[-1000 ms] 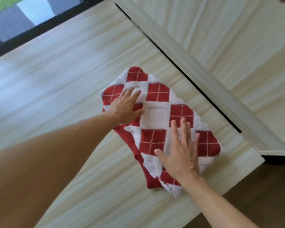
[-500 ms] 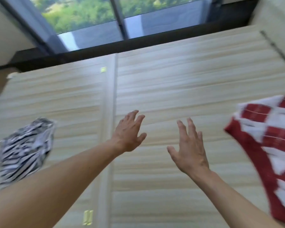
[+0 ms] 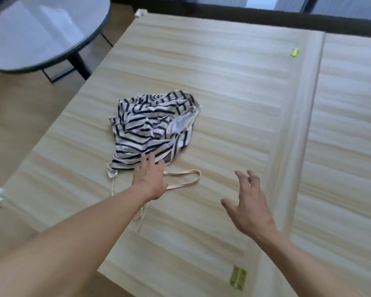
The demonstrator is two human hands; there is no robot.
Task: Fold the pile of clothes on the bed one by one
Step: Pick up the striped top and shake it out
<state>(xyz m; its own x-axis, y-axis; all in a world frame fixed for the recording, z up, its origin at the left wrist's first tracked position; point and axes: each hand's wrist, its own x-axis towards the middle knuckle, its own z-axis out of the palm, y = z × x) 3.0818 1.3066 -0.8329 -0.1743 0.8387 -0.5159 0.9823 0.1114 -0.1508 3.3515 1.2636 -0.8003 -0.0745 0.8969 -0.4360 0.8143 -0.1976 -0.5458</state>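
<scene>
Garment (image 3: 152, 127), navy-and-white striped, lies crumpled on the wooden bed (image 3: 234, 86), pale straps (image 3: 180, 173) trailing toward the person. Left hand (image 3: 150, 179) touches its near edge, fingers extended. Right hand (image 3: 247, 209) hovers apart, fingers spread, holding nothing.

A crumpled striped garment (image 3: 152, 127), white with dark navy bands, lies in a loose heap on the wooden bed (image 3: 223, 82), nearer its left edge than its middle ridge. Its thin pale straps (image 3: 180, 173) trail flat toward the near edge.
</scene>
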